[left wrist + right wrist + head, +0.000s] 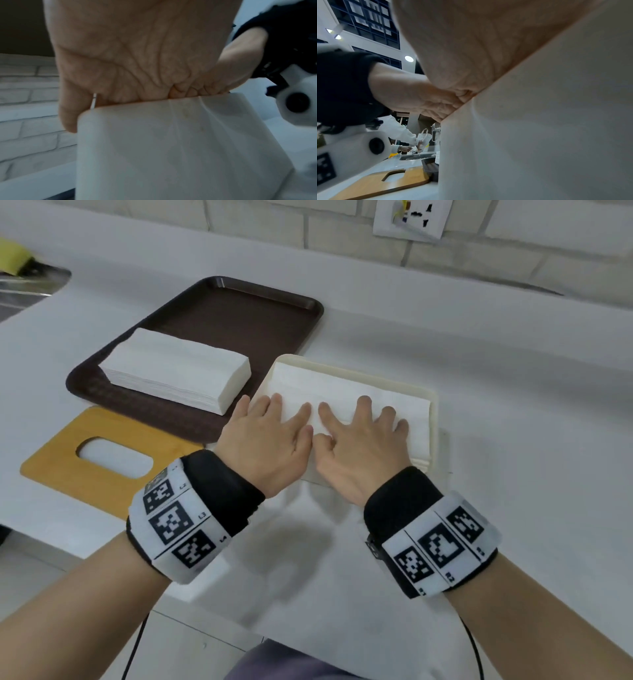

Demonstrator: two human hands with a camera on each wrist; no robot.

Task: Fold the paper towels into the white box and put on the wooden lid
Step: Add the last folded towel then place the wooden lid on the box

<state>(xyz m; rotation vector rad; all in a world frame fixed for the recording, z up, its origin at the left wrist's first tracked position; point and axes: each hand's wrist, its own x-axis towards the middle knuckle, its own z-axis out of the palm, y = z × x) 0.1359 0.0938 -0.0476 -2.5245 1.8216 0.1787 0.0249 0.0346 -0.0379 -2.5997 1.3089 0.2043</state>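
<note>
Left hand [270,446] and right hand [356,450] flat (fingers straight) on paper towels [342,395], white box [432,412] lying left-right

Tray [219,313] and lid [61,474] crowd the left; right side seems open.

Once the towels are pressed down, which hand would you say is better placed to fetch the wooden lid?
Probably the left hand. The wooden lid lies on the counter on its side, while the right hand would have to cross over the white box.
</note>
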